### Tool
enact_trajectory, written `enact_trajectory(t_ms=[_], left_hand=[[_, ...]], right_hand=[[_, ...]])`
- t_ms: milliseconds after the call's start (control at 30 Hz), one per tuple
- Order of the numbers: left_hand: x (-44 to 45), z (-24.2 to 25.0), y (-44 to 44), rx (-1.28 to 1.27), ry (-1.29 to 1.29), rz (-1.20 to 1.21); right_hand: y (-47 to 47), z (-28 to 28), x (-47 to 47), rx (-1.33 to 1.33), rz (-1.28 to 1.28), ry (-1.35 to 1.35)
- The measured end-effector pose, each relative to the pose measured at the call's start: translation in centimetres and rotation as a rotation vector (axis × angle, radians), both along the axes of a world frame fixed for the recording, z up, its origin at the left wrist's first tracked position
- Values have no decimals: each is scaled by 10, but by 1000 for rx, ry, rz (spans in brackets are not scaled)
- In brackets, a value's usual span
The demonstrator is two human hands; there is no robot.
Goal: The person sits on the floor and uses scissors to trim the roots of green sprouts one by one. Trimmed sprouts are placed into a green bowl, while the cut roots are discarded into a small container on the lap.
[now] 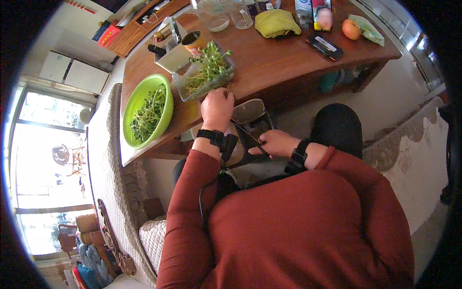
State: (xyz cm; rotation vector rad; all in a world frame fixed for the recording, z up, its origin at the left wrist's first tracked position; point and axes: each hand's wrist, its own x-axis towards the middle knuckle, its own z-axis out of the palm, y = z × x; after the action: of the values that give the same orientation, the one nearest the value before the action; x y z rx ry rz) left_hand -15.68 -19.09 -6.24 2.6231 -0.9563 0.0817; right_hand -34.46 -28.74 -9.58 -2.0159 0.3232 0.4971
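My right hand (278, 143) grips a pair of dark scissors (249, 134), with the blades angled up toward my left hand. At the near corner of a clear plastic tray (195, 94), my left hand (217, 108) has its fingertips drawn together; whatever may be between them is too small to tell. Green bean sprouts (210, 65) with pale stems fill the tray, leaf ends toward the far right. To its left stands a bright green plastic basket (169, 119), holding a heap of cut sprouts (149, 115).
Below the table edge, between my hands, is a bin (249, 106). The wooden table (267, 68) also carries a storage box (173, 59), an orange can (193, 41), a glass pitcher (213, 20), a yellow-green cloth (277, 23), a dark phone-like device (325, 47) and a round fruit (351, 29).
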Motion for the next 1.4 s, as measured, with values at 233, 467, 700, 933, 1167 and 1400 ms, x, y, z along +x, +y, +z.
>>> enact_trajectory(t_ms=[233, 467, 700, 933, 1167, 1400], left_hand=[[-14, -9, 15, -169, 19, -75], [-57, -24, 67, -292, 359, -76], [-58, -48, 69, -363, 328, -175], [-48, 0, 68, -395, 322, -54], [7, 62, 57, -642, 35, -108], [89, 91, 20, -240, -84, 52]], right_hand=[[0, -11, 2, 4, -13, -5], [-1, -12, 2, -236, 10, 109], [0, -15, -3, -467, 121, 197], [-3, -19, -3, -441, 104, 119], [2, -12, -4, -376, 78, 107], [2, -1, -2, -368, 129, 98]])
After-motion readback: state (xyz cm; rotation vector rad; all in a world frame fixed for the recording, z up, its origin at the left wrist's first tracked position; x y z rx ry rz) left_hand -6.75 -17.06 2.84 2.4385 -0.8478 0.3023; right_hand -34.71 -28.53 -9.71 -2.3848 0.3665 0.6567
